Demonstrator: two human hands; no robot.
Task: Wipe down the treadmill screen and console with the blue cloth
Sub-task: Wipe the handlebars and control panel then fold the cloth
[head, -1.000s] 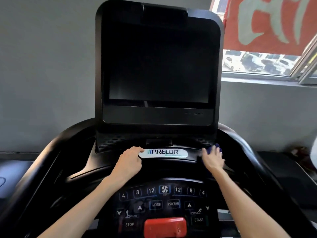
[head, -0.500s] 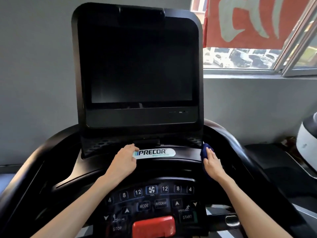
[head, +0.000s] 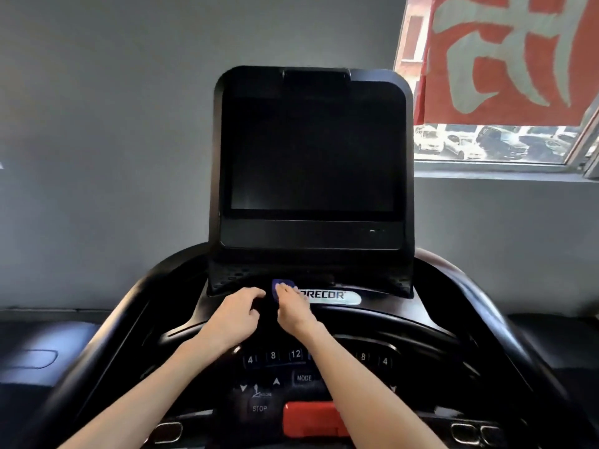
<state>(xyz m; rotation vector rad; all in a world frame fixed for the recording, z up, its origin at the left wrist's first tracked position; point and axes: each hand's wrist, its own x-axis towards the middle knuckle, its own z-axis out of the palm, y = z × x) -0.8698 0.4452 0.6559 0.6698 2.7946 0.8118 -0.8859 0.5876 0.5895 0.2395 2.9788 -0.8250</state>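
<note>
The treadmill's dark screen [head: 311, 157] stands upright above the black console [head: 405, 322]. My right hand [head: 293, 307] presses the blue cloth [head: 281, 286] flat on the console ledge, at the left end of the silver PRECOR badge [head: 330, 296]; only a small bunch of cloth shows past the fingertips. My left hand [head: 236, 314] rests on the ledge just left of it, fingers loosely bent, holding nothing. The two hands almost touch.
Below my forearms lie the keypad buttons [head: 275, 356], a MODE key [head: 304, 378] and a red stop bar [head: 311, 421]. Curved black handrails [head: 129, 319] flank the console. A grey wall is behind, with a window and red banner [head: 505, 59] at upper right.
My right hand has slid the blue cloth leftward along the ledge, from the console's right end to the badge's left end beside my left hand. The view has pulled back and tilted up.
</note>
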